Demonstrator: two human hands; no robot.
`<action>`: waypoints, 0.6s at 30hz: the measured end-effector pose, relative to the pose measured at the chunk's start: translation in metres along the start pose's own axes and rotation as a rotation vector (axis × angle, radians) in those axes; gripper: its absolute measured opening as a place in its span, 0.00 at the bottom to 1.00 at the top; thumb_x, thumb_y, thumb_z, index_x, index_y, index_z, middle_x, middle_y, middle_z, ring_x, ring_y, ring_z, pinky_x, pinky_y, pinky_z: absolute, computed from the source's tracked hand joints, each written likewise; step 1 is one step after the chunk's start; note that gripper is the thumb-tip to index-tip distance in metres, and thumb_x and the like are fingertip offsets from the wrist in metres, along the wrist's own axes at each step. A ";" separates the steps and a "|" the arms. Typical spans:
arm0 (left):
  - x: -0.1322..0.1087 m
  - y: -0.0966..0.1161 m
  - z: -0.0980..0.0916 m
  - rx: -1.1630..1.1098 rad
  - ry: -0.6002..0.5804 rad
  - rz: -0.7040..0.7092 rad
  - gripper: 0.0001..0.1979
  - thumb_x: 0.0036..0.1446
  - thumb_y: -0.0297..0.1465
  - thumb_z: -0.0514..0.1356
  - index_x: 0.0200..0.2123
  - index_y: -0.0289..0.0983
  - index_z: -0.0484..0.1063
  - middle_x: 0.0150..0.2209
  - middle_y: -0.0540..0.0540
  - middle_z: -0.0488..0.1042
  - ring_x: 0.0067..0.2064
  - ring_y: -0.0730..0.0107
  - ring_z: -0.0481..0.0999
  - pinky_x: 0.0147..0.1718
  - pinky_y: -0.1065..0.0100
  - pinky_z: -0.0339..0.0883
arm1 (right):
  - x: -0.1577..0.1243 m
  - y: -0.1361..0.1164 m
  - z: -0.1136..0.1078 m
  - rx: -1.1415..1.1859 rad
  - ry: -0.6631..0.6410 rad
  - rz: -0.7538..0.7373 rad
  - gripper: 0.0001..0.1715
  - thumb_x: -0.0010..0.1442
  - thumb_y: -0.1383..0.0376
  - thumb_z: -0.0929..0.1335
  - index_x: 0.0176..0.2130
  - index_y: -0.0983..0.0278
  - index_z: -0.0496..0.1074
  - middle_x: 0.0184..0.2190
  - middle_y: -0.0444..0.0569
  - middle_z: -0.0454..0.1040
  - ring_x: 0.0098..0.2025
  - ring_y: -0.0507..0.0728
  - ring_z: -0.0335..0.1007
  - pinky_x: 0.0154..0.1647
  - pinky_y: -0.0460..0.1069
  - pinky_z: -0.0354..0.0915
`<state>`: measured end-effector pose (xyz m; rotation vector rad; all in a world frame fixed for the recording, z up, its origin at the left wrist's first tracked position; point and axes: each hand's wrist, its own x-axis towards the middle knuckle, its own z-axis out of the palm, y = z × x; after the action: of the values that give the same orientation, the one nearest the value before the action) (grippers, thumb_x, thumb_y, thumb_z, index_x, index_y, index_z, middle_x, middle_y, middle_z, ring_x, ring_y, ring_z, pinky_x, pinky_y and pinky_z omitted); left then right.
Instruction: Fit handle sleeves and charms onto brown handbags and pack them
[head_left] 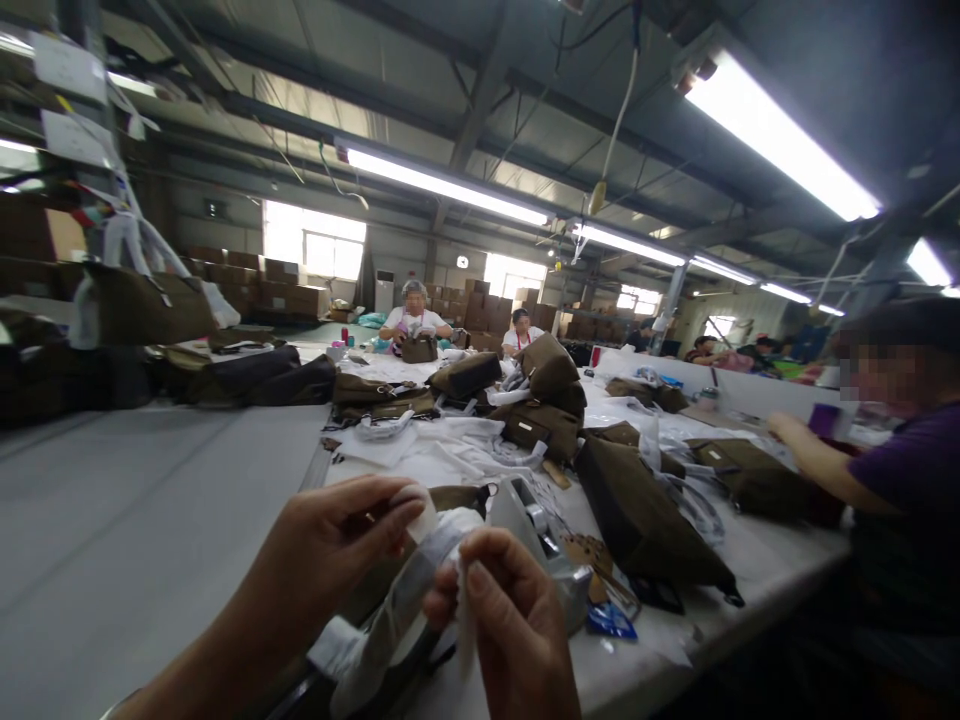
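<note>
My left hand (360,525) pinches a thin, whitish, translucent piece of paper or film (417,508) between thumb and fingertips. Close by, my right hand (506,610) is closed on a narrow whitish strip (466,615) that hangs down from its fingers. I cannot tell whether the two pieces are joined. Under and between the hands runs a bag handle (394,620) wrapped in white material. It belongs to a dark olive bag (450,497), mostly hidden by my hands. A grey tape dispenser (517,510) stands just beyond my right hand.
Olive bags (645,510) lie to the right, with others (544,390) piled farther back. A blue packet (611,620) and brown tags (589,555) lie near the dispenser. A purple-sleeved co-worker (907,460) is at the right; others sit across the white table (187,500).
</note>
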<state>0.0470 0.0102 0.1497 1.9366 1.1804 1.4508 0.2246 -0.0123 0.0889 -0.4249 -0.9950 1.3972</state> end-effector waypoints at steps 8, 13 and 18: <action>0.006 0.007 -0.010 0.056 0.098 0.064 0.08 0.57 0.40 0.68 0.34 0.43 0.85 0.31 0.52 0.86 0.31 0.70 0.84 0.31 0.78 0.75 | 0.019 0.009 0.008 -0.448 0.045 -0.219 0.09 0.62 0.57 0.75 0.38 0.59 0.80 0.29 0.45 0.76 0.30 0.53 0.72 0.35 0.46 0.69; 0.004 0.008 -0.008 0.003 0.216 0.092 0.07 0.52 0.39 0.71 0.34 0.44 0.86 0.30 0.52 0.86 0.30 0.68 0.85 0.30 0.79 0.77 | 0.028 0.001 0.017 -0.756 0.040 -0.414 0.16 0.65 0.56 0.72 0.29 0.62 0.77 0.30 0.46 0.67 0.30 0.52 0.63 0.27 0.45 0.60; 0.003 0.007 -0.008 -0.030 0.221 0.115 0.07 0.52 0.36 0.70 0.35 0.44 0.86 0.31 0.51 0.87 0.30 0.67 0.86 0.29 0.80 0.77 | 0.032 -0.004 0.018 -0.699 -0.037 -0.317 0.16 0.67 0.55 0.70 0.34 0.62 0.80 0.37 0.49 0.74 0.35 0.54 0.68 0.33 0.46 0.63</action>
<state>0.0426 0.0083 0.1596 1.8885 1.1488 1.7702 0.2090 0.0117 0.1126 -0.7155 -1.5049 0.7461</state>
